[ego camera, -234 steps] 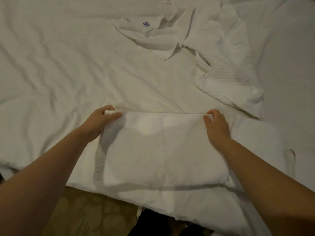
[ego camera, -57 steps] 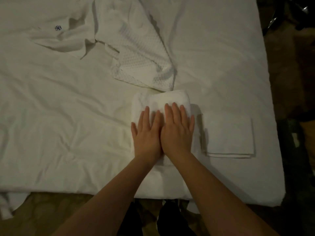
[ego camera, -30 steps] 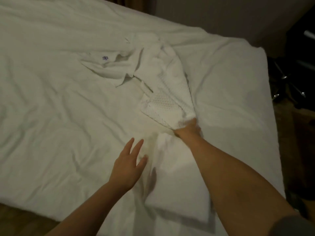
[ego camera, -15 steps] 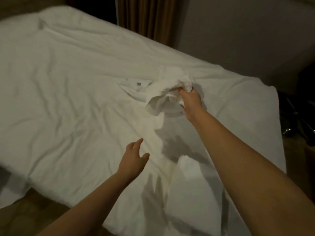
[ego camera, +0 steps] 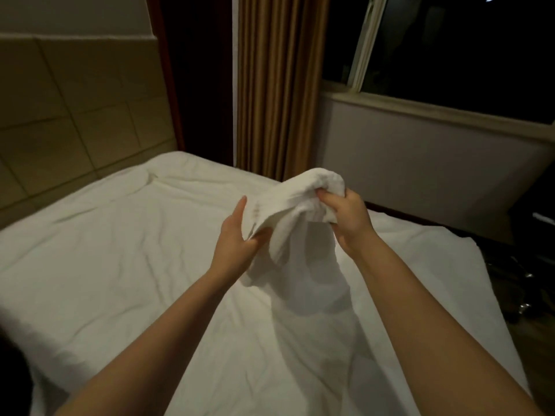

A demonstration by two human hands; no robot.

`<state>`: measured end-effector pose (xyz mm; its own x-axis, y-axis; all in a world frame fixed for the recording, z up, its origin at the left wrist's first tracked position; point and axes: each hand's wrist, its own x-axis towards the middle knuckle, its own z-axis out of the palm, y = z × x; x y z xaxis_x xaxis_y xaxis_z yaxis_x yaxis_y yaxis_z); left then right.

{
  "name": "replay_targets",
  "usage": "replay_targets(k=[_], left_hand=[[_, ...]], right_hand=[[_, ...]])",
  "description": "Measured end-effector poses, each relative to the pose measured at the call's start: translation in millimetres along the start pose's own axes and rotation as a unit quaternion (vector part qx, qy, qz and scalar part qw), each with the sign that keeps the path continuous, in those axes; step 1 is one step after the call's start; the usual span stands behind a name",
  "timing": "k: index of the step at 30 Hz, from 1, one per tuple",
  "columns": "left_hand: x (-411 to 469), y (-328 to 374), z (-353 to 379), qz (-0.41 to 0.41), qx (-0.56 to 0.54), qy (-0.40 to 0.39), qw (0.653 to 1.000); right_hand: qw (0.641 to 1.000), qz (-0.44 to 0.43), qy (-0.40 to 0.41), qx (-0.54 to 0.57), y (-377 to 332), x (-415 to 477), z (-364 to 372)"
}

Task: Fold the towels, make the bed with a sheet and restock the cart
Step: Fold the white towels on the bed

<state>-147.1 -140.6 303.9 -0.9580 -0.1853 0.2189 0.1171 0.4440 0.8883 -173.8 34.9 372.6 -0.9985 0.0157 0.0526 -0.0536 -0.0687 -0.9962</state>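
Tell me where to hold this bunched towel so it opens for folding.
Probably one hem, a hand at each end, from the sides. Now the towel hangs crumpled: the right hand clutches a wad at its top, the left hand pinches an edge lower down.

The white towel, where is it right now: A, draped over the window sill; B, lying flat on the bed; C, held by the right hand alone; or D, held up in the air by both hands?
D: the white towel hangs above the bed, bunched in the right hand and pinched at an edge by the left hand.
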Motion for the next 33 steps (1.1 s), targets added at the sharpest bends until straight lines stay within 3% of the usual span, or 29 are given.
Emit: replay_targets(k=[3,6,9,11,13,15,17,20,23,24,28,31,33], left_hand=[[4,21,-18,0.022,-0.035,-0.041,0.998],[6,42,-36,-0.018,-0.110,0.004,0.994],[13,64,-48,0.004,-0.041,0.054,0.998],[14,78,-49,0.025,0.028,0.040,0.998],[9,86,-42,0.045,0.087,-0.011,0.995],[-1,92,-30,0.074,0.161,-0.072,0.982],[-11,99,-24,0.114,0.209,-0.102,0.966],[-18,112,-24,0.156,0.205,-0.104,0.961],[-24,126,-27,0.193,0.172,-0.107,0.960],[-26,130,-26,0.200,0.155,-0.109,0.961],[-32,142,-24,0.159,-0.037,-0.142,0.976],[-38,142,-15,0.160,-0.093,-0.180,0.966],[-42,140,-9,0.154,-0.107,-0.209,0.960]], right_hand=[[1.000,-0.004,-0.023,0.005,-20,-17,7],[0.999,-0.018,-0.031,0.019,-39,-29,10],[0.997,-0.055,-0.003,-0.054,-51,-34,12],[0.985,-0.066,-0.026,-0.155,-54,-39,16],[0.948,-0.090,-0.070,-0.296,-52,-49,25],[0.887,-0.101,-0.093,-0.440,-46,-61,33],[0.834,-0.095,-0.054,-0.540,-41,-71,32],[0.796,-0.122,0.024,-0.592,-42,-78,21],[0.782,-0.141,0.017,-0.607,-50,-83,13],[0.795,-0.145,0.005,-0.588,-53,-85,9],[0.917,-0.133,-0.002,-0.375,-69,-102,-6],[0.961,-0.146,0.038,-0.229,-80,-113,-16],[0.972,-0.158,0.043,-0.167,-88,-122,-20]])
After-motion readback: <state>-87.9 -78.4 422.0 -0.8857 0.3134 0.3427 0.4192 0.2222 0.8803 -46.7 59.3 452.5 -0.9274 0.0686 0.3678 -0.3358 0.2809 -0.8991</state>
